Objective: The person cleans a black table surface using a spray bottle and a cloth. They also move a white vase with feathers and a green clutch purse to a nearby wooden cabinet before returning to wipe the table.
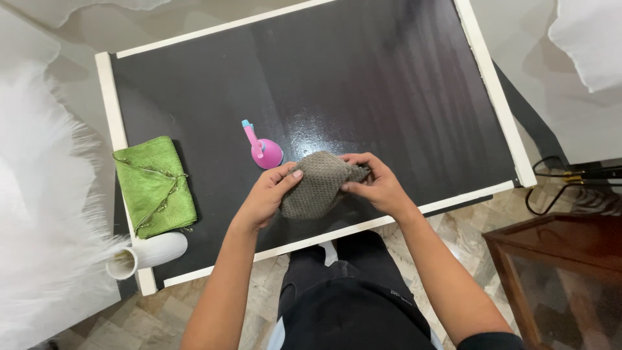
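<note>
**Two hands, one grey cloth**

Left hand (pixel 269 194) and right hand (pixel 374 185) both have their grip clamped on one grey waffle cloth (pixel 317 185), held bunched just above the near edge of the black bench (pixel 389 84). One pink spray bottle (pixel 262 149) just behind the cloth. One green pouch (pixel 154 186) far left, one white vase (pixel 148 254) lying beside it.

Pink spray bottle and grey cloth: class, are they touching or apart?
Apart. The head view shows a strip of dark table between the pink spray bottle and the grey cloth held in both hands.
</note>
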